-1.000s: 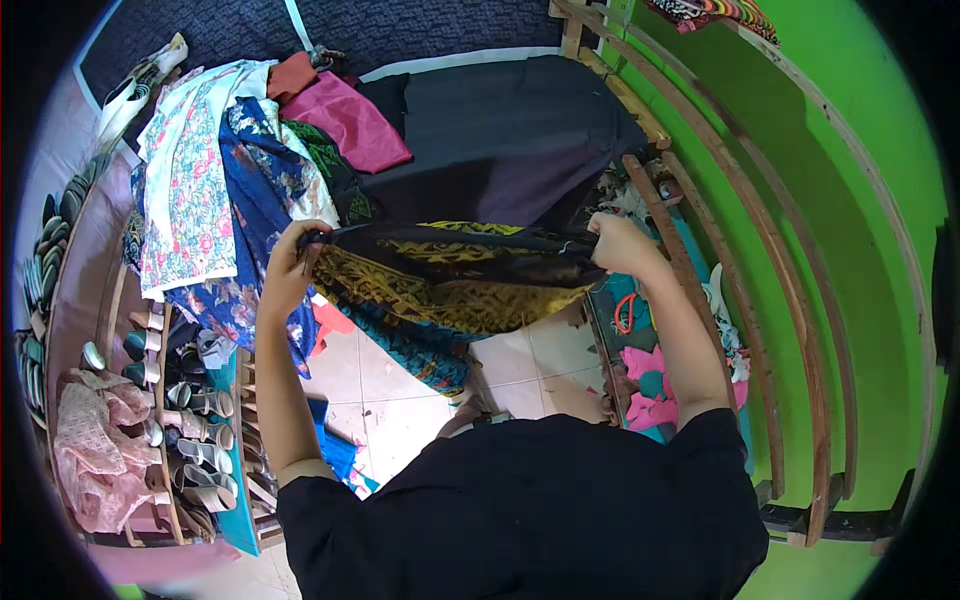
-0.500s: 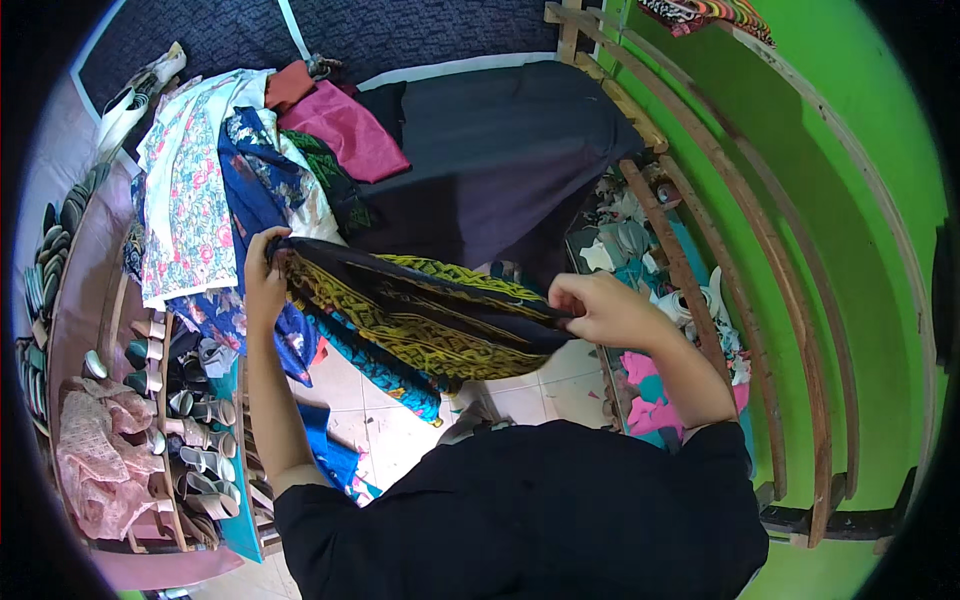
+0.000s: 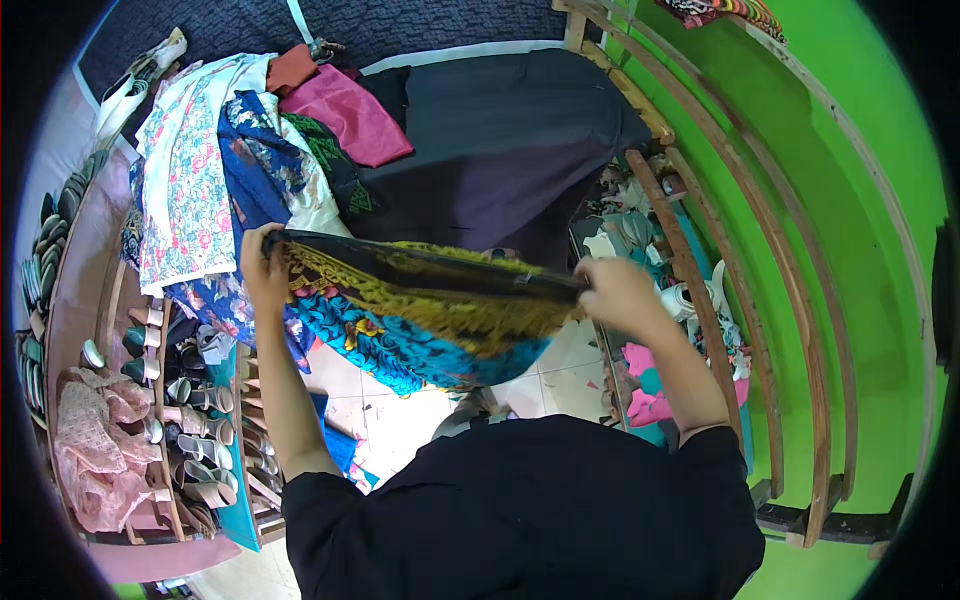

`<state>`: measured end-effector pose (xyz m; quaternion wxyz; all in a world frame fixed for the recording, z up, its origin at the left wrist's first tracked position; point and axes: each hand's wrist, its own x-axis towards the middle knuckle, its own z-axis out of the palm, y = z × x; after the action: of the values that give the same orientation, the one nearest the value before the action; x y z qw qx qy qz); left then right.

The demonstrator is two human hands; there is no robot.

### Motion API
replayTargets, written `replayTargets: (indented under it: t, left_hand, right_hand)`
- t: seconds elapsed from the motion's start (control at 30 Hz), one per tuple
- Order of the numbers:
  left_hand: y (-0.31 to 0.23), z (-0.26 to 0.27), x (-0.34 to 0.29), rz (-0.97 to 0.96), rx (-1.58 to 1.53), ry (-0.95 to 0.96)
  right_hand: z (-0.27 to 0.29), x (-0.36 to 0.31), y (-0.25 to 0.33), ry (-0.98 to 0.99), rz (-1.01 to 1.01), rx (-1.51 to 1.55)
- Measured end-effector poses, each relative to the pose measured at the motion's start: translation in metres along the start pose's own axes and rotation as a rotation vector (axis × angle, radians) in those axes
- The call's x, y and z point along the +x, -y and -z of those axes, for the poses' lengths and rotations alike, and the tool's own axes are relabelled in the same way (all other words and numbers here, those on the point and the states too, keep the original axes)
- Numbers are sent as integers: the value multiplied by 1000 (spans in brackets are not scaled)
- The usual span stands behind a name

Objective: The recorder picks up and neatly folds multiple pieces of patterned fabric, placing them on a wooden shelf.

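Note:
Between my two hands a patterned cloth [image 3: 425,335] hangs stretched, black along its upper edge, yellow below that and turquoise with flowers at the bottom. My left hand [image 3: 263,268] is closed on its upper left corner, close beside the pile of clothes. On the other side, my right hand [image 3: 620,295] grips the opposite upper corner, slightly blurred. The cloth sags in the middle and its lower part hangs over the floor in front of me. Whether it is a sewn garment or a flat piece, I cannot tell.
A dark-covered table [image 3: 500,110] stands ahead, with floral and navy clothes [image 3: 195,170] and a pink cloth [image 3: 350,115] at its left. Shoes [image 3: 205,460] fill racks on the left, near a pink lace cloth [image 3: 95,450]. Wooden rails [image 3: 755,200] line the green wall.
The cloth has opened out and dropped lower, so more of its turquoise part shows. My right hand has moved a little to the right; the left stays nearly in place.

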<state>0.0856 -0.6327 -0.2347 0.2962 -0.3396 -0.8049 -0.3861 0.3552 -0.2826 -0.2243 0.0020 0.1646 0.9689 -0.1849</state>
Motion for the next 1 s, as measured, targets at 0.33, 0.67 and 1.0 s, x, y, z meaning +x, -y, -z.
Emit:
replayTargets:
  t: [0.33,0.67,1.0]
  left_hand:
    - [-19,32,-15,-216,165,-159]
    - [-30,26,5,108,-210,-54]
    - [-23,25,34,123,-152,340]
  right_hand:
    - [36,1,-1,-602,-61,2]
    - [54,22,-22,-1021,70,0]
    - [67,20,-53,-730,-256,-20]
